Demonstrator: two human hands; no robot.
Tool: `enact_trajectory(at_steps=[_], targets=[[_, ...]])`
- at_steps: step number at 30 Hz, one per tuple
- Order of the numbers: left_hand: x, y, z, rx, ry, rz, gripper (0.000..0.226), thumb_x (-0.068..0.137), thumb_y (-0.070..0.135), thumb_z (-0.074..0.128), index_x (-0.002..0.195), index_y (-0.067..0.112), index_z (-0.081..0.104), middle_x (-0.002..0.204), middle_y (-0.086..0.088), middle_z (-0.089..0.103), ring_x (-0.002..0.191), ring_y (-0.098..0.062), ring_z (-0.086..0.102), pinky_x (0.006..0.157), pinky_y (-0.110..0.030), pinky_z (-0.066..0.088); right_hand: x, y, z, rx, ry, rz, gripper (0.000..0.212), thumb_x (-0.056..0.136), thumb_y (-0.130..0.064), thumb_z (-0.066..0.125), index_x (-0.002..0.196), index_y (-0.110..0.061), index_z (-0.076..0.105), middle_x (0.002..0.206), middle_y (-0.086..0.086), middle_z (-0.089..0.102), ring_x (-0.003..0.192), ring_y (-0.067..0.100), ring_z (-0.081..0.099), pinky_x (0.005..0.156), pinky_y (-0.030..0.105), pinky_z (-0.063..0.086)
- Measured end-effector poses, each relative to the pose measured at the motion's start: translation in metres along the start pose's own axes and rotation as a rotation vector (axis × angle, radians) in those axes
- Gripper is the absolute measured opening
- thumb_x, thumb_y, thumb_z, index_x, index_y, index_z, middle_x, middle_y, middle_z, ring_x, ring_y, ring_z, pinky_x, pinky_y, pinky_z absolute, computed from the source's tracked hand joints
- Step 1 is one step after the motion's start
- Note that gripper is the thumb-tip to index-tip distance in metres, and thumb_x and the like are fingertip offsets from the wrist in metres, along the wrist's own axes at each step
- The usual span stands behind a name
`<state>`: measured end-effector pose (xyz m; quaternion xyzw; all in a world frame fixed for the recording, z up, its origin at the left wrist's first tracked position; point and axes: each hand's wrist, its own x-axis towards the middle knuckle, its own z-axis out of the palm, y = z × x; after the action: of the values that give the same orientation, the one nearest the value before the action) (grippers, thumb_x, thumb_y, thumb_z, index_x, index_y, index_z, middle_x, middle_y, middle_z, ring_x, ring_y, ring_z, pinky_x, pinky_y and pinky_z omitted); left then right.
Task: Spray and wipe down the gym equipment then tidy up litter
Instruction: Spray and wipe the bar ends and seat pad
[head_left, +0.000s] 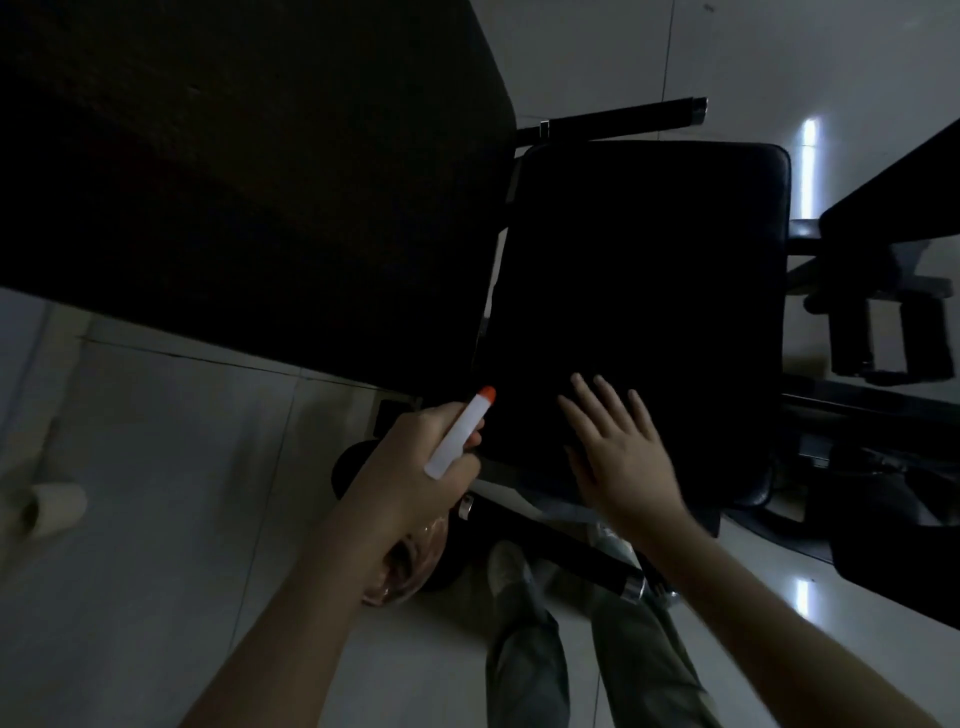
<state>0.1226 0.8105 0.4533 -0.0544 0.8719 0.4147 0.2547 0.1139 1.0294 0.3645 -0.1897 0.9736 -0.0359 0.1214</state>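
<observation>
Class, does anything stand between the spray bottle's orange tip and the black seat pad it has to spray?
Nothing visible does. The left hand grips the spray bottle, its orange tip right at the near left edge of the seat pad. The right hand is spread open over the pad, to the tip's right.

I get one head-worn view only, pitched steeply down from close above the black seat pad, pale floor tiles around it, wearer's legs beneath.
</observation>
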Motion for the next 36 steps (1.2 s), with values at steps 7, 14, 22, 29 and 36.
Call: enact_trajectory(at_steps=[7, 14, 22, 29, 36], targets=[[-0.003, -0.008, -0.001, -0.033, 0.030, -0.040, 0.023, 0.084, 0.016, 0.059, 0.102, 0.030, 0.059, 0.092, 0.009, 0.064, 0.090, -0.004, 0.063, 0.082, -0.027, 0.053, -0.006, -0.010, 0.008, -0.050, -0.024, -0.231, 0.051, 0.089, -0.036, 0.031, 0.131, -0.017, 0.055, 0.144, 0.004, 0.046, 0.135, 0.024, 0.039, 0.112, 0.039, 0.015], [-0.003, -0.010, -0.010, -0.037, -0.034, -0.091, 0.030, 0.088, 0.010, 0.058, 0.115, 0.024, 0.057, 0.101, 0.014, 0.061, 0.098, 0.000, 0.058, 0.076, -0.011, 0.043, -0.022, 0.001, 0.010, -0.052, 0.032, -0.182, 0.052, 0.090, -0.036, 0.030, 0.132, -0.014, 0.054, 0.143, 0.006, 0.046, 0.135, 0.023, 0.032, 0.114, 0.037, 0.008], [-0.015, -0.031, -0.015, -0.053, 0.019, -0.167, 0.032, 0.085, 0.008, 0.060, 0.113, 0.024, 0.060, 0.098, 0.015, 0.063, 0.096, -0.001, 0.061, 0.077, -0.018, 0.045, 0.005, -0.052, 0.024, -0.094, 0.027, -0.230, 0.061, 0.083, -0.038, 0.063, 0.138, -0.015, 0.047, 0.149, 0.004, 0.038, 0.138, 0.025, 0.034, 0.113, 0.043, 0.014], [-0.016, -0.026, -0.014, 0.012, 0.007, -0.155, 0.040, 0.087, -0.001, 0.056, 0.125, 0.013, 0.058, 0.095, 0.011, 0.062, 0.094, -0.004, 0.060, 0.069, -0.006, 0.040, 0.009, -0.047, 0.025, -0.168, 0.015, -0.397, 0.059, 0.078, -0.025, 0.052, 0.136, -0.017, 0.050, 0.147, 0.004, 0.041, 0.135, 0.026, 0.039, 0.112, 0.041, 0.019], [-0.010, -0.014, -0.004, 0.038, -0.047, -0.124, 0.029, 0.086, 0.005, 0.059, 0.108, 0.024, 0.060, 0.096, 0.016, 0.062, 0.090, 0.005, 0.058, 0.075, -0.009, 0.045, -0.018, -0.006, 0.022, -0.129, 0.088, -0.474, 0.052, 0.078, -0.019, 0.058, 0.130, -0.017, 0.057, 0.143, 0.004, 0.048, 0.130, 0.025, 0.046, 0.114, 0.042, 0.024]])
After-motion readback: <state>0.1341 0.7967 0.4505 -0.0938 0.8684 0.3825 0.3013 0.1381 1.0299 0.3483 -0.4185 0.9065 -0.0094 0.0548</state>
